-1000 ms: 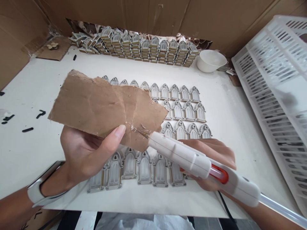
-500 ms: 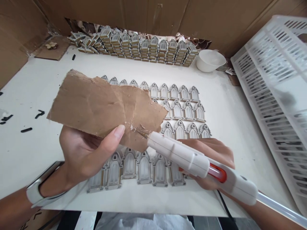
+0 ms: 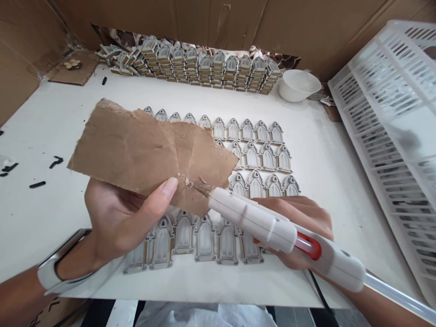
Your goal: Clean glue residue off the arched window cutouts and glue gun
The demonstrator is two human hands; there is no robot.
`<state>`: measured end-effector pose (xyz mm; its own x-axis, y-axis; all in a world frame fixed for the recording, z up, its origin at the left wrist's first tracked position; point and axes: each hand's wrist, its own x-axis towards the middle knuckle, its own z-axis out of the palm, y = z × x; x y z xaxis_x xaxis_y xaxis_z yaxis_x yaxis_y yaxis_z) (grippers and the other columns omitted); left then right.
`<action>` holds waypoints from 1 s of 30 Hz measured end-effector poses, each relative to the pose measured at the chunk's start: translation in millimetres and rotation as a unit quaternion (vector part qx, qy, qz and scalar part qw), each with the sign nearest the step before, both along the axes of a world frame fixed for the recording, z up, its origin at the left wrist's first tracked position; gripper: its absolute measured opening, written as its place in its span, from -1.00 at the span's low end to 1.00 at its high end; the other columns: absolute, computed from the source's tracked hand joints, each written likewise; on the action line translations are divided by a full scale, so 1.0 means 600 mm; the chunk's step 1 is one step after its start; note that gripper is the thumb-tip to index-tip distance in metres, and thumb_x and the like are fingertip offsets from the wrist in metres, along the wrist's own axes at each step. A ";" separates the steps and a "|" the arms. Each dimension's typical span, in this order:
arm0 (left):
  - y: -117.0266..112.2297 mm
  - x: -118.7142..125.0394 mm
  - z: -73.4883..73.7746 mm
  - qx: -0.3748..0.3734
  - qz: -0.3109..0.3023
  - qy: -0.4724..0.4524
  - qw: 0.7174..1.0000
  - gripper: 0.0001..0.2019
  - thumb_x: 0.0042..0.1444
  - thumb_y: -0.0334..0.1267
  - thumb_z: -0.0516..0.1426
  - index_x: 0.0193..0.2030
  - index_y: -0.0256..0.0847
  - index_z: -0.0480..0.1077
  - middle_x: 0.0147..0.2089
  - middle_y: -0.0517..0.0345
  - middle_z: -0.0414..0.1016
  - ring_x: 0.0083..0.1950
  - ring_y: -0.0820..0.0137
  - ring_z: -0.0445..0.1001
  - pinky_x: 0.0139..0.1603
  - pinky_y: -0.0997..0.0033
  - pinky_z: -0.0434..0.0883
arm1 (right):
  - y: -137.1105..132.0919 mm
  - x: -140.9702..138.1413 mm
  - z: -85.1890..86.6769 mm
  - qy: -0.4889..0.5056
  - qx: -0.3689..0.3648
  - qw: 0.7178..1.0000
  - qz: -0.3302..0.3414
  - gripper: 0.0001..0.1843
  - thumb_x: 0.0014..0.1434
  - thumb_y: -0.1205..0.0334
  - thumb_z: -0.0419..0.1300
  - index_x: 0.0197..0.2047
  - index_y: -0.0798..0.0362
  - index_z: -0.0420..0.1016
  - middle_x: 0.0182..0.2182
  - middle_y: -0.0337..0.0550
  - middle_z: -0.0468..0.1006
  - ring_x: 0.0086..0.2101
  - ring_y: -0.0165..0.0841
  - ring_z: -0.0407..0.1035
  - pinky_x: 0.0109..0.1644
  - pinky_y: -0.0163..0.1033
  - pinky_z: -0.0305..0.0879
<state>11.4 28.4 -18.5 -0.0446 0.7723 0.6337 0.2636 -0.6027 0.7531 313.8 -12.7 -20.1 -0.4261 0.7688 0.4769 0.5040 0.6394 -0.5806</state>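
A torn piece of brown cardboard (image 3: 143, 145) is pinched in my left hand (image 3: 126, 218), thumb on top and the other fingers hidden below. My right hand (image 3: 299, 218) grips a white hot glue gun (image 3: 255, 218) with a clear glue stick (image 3: 398, 295) coming out of its back end. The gun's thin nozzle touches the cardboard near my left thumb, where whitish glue strands (image 3: 187, 181) lie. Under both hands, rows of small grey arched window-shaped pieces (image 3: 204, 238) lie on the white table (image 3: 102, 281); the cardboard covers part of them.
Stacks of the same arched pieces (image 3: 204, 68) line the back, beside a white bowl (image 3: 299, 86). A white slatted plastic crate (image 3: 381, 118) stands at right. Small black bits (image 3: 37, 185) lie at left. Cardboard walls (image 3: 190, 22) enclose the back. A black cord (image 3: 318, 290) hangs by my right wrist.
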 end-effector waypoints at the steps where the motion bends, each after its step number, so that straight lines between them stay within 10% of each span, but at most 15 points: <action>1: 0.001 0.001 0.000 0.002 0.002 -0.004 1.000 -0.67 0.05 -0.50 0.45 -0.02 -0.20 0.75 -0.11 0.11 0.78 -0.06 0.22 0.81 0.02 0.28 0.84 | 0.000 0.000 0.000 0.001 -0.003 1.000 0.002 -0.70 0.41 0.48 0.17 -0.01 -0.15 0.55 -0.52 -0.38 0.55 -0.62 -0.35 0.36 -0.52 -0.19 0.26; 30: 0.003 -0.002 -0.011 0.010 0.010 0.009 1.000 -0.66 0.11 -0.38 0.46 0.05 -0.20 0.74 -0.02 0.02 0.82 0.06 0.06 0.84 0.22 0.05 0.81 | -0.004 0.007 0.002 -0.034 -0.004 0.999 -0.016 -0.72 0.42 0.40 0.26 0.05 -0.16 0.65 -0.52 -0.32 0.57 -0.61 -0.26 0.40 -0.50 -0.13 0.34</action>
<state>10.0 30.1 -25.4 -0.0495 0.7591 0.6491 0.2892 -0.6111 0.7368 317.9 -15.4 -18.9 -0.4316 0.7864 0.4420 0.5625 0.6176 -0.5497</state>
